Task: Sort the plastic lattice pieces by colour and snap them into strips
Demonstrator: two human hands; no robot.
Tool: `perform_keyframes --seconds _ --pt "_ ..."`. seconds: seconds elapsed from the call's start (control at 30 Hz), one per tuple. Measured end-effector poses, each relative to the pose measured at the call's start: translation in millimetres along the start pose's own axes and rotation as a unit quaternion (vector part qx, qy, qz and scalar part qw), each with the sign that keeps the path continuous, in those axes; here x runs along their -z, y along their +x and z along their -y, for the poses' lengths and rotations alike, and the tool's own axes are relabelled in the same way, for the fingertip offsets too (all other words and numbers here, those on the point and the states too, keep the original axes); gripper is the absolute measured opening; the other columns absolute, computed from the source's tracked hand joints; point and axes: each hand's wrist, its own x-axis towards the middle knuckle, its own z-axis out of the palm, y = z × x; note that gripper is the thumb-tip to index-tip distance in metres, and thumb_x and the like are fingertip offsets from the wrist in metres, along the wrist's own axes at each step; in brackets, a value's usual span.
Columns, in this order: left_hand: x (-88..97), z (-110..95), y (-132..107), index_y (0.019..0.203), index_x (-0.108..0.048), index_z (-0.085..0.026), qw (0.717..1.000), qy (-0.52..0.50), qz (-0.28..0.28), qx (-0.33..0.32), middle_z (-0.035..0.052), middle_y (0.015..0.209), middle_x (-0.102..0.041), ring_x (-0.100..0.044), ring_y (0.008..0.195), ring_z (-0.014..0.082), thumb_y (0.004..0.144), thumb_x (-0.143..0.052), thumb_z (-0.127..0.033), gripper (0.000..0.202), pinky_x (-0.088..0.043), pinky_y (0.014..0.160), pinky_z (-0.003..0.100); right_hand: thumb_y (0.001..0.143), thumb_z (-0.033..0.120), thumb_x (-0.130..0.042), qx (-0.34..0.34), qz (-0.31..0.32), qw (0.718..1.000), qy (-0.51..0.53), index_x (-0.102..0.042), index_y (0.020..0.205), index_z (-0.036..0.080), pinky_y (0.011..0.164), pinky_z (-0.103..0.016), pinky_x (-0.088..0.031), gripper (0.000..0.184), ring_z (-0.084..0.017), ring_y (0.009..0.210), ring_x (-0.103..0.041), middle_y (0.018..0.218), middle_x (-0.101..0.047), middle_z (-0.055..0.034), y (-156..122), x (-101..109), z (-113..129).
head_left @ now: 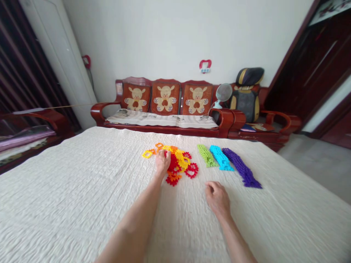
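Note:
My left hand (162, 163) is at the left side of a loose pile of toothed, gear-like plastic pieces. Its fingers are curled in, and whatever they may hold is hidden. Around it lie red pieces (191, 170), yellow pieces (183, 159) and orange pieces (159, 145), several overlapping. My right hand (218, 197) rests on the cloth, right of and nearer than the pile, fingers curled closed with nothing visible in them. Beyond it, side by side, lie a green row of stacked pieces (207, 156), a light blue row (221, 158) and a longer purple row (242, 168).
A cream quilted cloth (82, 190) covers the wide surface under my hands. Past its far edge stands a dark red wooden sofa (164, 130) with bear cushions (165, 98). A small fan (224, 93) and a chair with a massage pad (245, 104) are at the right.

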Motion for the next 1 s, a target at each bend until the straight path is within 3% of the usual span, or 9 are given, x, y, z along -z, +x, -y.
perform_keyframes --seconds 0.17,0.37,0.5,0.63,0.77,0.87,1.0 --pt "-9.8 4.3 9.4 0.093 -0.064 -0.017 1.000 -0.004 -0.019 0.013 0.0112 0.099 -0.067 -0.059 0.101 0.0238 0.087 -0.045 -0.030 0.023 -0.044 0.096 0.041 0.081 0.028 -0.041 0.003 -0.004 1.000 0.013 -0.066 0.087 0.019 0.083 -0.034 -0.044 0.027 -0.022 0.090 -0.059 0.092 -0.068 -0.0079 0.6 -1.2 -3.9" --pt "-6.3 16.3 9.5 0.091 -0.067 -0.017 0.997 -0.017 0.058 -0.051 0.0100 0.100 -0.069 -0.061 0.101 0.0230 0.079 -0.052 -0.022 0.020 -0.045 0.097 0.039 0.081 0.026 -0.043 0.012 0.001 1.000 0.010 -0.065 0.085 0.020 0.085 -0.034 -0.044 0.023 -0.021 0.092 -0.059 0.092 -0.067 -0.0069 -4.9 1.6 -1.7" --pt "-9.7 15.8 11.5 0.095 -0.068 -0.019 0.992 -0.033 0.078 -0.089 0.0083 0.105 -0.069 -0.059 0.105 0.0225 0.079 -0.053 -0.025 0.023 -0.044 0.100 0.039 0.081 0.020 -0.043 0.055 0.042 0.997 0.022 -0.064 0.093 0.019 0.086 -0.032 -0.046 0.025 -0.020 0.094 -0.060 0.095 -0.067 -0.0069 19.2 0.5 5.3" --pt "-14.7 9.0 11.1 0.093 -0.068 -0.021 0.987 -0.038 0.093 -0.124 0.0064 0.101 -0.070 -0.060 0.102 0.0226 0.080 -0.051 -0.023 0.022 -0.037 0.108 0.043 0.083 0.017 -0.042 0.115 0.038 0.992 0.024 -0.064 0.103 0.019 0.096 -0.034 -0.042 0.029 -0.020 0.105 -0.058 0.107 -0.065 -0.0084 76.0 -22.1 13.4" --pt "-17.2 8.4 11.9 0.093 -0.068 -0.021 0.987 -0.038 0.089 -0.132 0.0073 0.101 -0.070 -0.060 0.104 0.0237 0.080 -0.052 -0.025 0.021 -0.038 0.108 0.043 0.082 0.017 -0.045 0.101 0.035 0.994 0.010 -0.063 0.108 0.017 0.098 -0.034 -0.041 0.031 -0.020 0.106 -0.057 0.110 -0.065 -0.0095 123.6 -60.2 20.5" --pt "-17.9 9.5 14.7 0.094 -0.069 -0.020 0.989 -0.030 0.082 -0.123 0.0094 0.102 -0.070 -0.060 0.104 0.0240 0.080 -0.052 -0.028 0.023 -0.041 0.104 0.040 0.086 0.024 -0.046 0.062 0.050 0.996 -0.026 -0.061 0.114 0.014 0.097 -0.034 -0.040 0.033 -0.022 0.107 -0.057 0.114 -0.065 -0.0121 137.8 -79.3 28.4" --pt "-11.1 5.7 19.8 0.094 -0.070 -0.018 0.993 -0.025 0.092 -0.072 0.0092 0.100 -0.071 -0.063 0.100 0.0224 0.083 -0.049 -0.031 0.027 -0.046 0.095 0.034 0.088 0.029 -0.046 0.054 0.087 0.994 -0.039 -0.060 0.119 0.016 0.098 -0.036 -0.038 0.036 -0.023 0.109 -0.057 0.117 -0.066 -0.0110 135.6 -86.5 38.3"
